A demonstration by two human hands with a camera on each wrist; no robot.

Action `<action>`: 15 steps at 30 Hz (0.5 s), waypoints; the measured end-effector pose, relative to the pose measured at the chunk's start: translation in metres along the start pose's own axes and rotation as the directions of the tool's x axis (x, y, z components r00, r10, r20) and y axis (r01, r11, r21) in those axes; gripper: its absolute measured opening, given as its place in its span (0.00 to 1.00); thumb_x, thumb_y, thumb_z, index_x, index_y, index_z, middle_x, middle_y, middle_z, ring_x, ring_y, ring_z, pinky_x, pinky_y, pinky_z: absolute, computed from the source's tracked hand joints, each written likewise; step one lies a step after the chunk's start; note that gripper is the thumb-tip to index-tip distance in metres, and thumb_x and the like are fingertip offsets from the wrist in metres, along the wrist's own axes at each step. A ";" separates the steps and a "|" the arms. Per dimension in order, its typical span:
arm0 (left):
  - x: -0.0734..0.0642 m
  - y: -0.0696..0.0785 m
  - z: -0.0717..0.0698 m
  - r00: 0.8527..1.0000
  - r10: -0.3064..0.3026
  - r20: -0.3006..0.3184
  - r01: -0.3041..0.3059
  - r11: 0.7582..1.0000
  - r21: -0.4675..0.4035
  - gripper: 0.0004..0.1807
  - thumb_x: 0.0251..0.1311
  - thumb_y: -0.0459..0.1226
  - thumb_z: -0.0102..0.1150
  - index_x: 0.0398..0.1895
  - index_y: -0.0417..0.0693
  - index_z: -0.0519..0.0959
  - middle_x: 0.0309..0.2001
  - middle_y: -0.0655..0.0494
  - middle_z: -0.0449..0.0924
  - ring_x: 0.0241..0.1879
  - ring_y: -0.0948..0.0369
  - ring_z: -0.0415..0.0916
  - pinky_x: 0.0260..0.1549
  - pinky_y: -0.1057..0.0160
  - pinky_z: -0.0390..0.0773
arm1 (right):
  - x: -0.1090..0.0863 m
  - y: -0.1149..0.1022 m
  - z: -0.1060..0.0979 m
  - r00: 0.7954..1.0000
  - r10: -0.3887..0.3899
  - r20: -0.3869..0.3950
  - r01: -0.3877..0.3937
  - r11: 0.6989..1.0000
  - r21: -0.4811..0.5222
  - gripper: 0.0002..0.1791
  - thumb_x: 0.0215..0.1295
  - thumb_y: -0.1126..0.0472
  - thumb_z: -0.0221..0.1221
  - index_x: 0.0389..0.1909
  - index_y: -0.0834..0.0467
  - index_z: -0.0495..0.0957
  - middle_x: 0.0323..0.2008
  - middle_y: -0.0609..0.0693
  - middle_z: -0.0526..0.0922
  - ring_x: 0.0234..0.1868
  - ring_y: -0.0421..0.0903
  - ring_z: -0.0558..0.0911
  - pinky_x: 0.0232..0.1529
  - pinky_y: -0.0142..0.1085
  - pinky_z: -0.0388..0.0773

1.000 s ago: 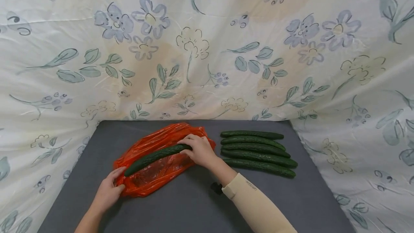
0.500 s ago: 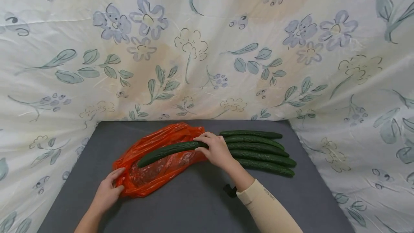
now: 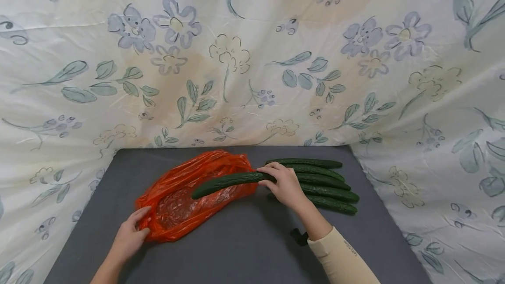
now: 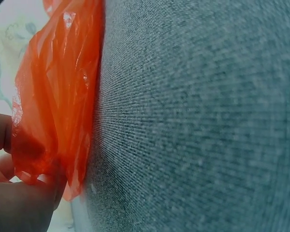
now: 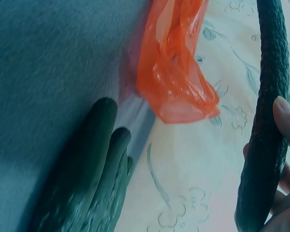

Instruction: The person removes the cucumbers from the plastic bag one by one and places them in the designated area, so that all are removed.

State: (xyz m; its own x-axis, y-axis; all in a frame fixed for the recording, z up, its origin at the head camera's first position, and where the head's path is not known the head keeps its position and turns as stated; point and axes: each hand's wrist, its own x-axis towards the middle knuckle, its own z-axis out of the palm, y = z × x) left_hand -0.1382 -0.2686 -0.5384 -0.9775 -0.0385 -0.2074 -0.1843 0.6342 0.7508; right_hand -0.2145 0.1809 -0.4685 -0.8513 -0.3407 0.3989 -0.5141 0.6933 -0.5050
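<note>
My right hand [image 3: 285, 184] grips one end of a long dark green cucumber [image 3: 226, 182], which slants left over a red plastic bag [image 3: 179, 227]. In the right wrist view the thumb presses one side of this cucumber [image 5: 268, 111] and fingers wrap behind it. My left hand [image 3: 129, 235] pinches the bag's near left edge; the left wrist view shows the thin film of the bag [image 4: 63, 92] between thumb and fingers. The bag lies flattened with its mouth spread. Several more cucumbers [image 3: 329, 193] lie side by side at the right, partly hidden behind my right hand.
A dark grey table [image 3: 221, 257] carries everything. Floral cloth [image 3: 252, 113] hangs behind and along both sides. A small black object [image 3: 299, 237] shows at my right wrist, beside the cream sleeve [image 3: 341, 257].
My right hand has moved right with the cucumber, from over the bag's middle to the near ends of the lined-up cucumbers. My left hand stays at the bag's edge.
</note>
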 end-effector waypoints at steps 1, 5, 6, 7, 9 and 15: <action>0.000 0.000 0.000 1.000 -0.002 0.000 0.002 1.000 0.000 0.37 0.59 0.28 0.52 0.75 0.32 0.60 0.76 0.32 0.51 0.75 0.33 0.47 0.68 0.36 0.57 | -0.002 0.001 -0.002 1.000 0.003 -0.006 -0.003 1.000 -0.001 0.22 0.61 0.56 0.69 0.57 0.48 0.84 0.52 0.45 0.82 0.47 0.45 0.81 0.52 0.49 0.68; 0.000 -0.002 0.001 1.000 -0.004 -0.005 0.004 1.000 -0.006 0.37 0.59 0.28 0.52 0.75 0.33 0.60 0.77 0.32 0.51 0.75 0.33 0.47 0.68 0.36 0.58 | -0.009 0.004 -0.009 1.000 0.025 -0.017 -0.025 1.000 -0.007 0.21 0.61 0.56 0.68 0.57 0.47 0.84 0.52 0.45 0.82 0.47 0.45 0.82 0.52 0.49 0.68; 0.001 -0.002 0.001 1.000 -0.005 -0.004 0.005 1.000 -0.005 0.37 0.59 0.28 0.52 0.75 0.33 0.60 0.77 0.32 0.51 0.75 0.33 0.48 0.68 0.36 0.58 | -0.011 0.005 -0.011 0.999 0.031 -0.019 -0.031 1.000 -0.007 0.21 0.61 0.56 0.68 0.57 0.46 0.84 0.52 0.45 0.82 0.47 0.45 0.82 0.53 0.49 0.68; 0.001 -0.002 0.001 1.000 -0.004 -0.007 0.004 1.000 -0.006 0.37 0.59 0.28 0.52 0.75 0.33 0.60 0.77 0.32 0.51 0.75 0.33 0.48 0.68 0.36 0.59 | -0.013 0.006 -0.012 0.999 0.035 -0.021 -0.035 0.999 -0.010 0.21 0.61 0.56 0.69 0.56 0.46 0.84 0.52 0.45 0.82 0.47 0.45 0.82 0.53 0.50 0.68; 0.001 -0.002 0.001 1.000 -0.011 -0.007 0.011 1.000 -0.006 0.37 0.60 0.28 0.52 0.75 0.33 0.60 0.77 0.33 0.51 0.75 0.33 0.47 0.68 0.36 0.58 | -0.017 0.008 -0.015 0.999 0.037 -0.026 -0.038 0.999 -0.023 0.21 0.61 0.56 0.69 0.56 0.47 0.84 0.52 0.45 0.82 0.46 0.45 0.82 0.53 0.50 0.68; 0.001 -0.002 0.001 1.000 -0.026 0.010 0.027 0.999 -0.018 0.37 0.60 0.28 0.52 0.75 0.32 0.58 0.77 0.32 0.49 0.75 0.33 0.45 0.69 0.35 0.55 | -0.030 0.015 -0.023 0.997 0.035 -0.068 -0.039 0.998 -0.058 0.21 0.58 0.58 0.71 0.55 0.48 0.85 0.49 0.45 0.83 0.42 0.44 0.82 0.53 0.53 0.69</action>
State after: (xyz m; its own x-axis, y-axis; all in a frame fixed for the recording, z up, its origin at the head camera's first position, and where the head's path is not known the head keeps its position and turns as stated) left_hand -0.1386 -0.2691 -0.5406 -0.9713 -0.0479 -0.2332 -0.2121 0.6187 0.7565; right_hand -0.1938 0.2162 -0.4706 -0.8599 -0.2725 0.4318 -0.4735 0.7418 -0.4749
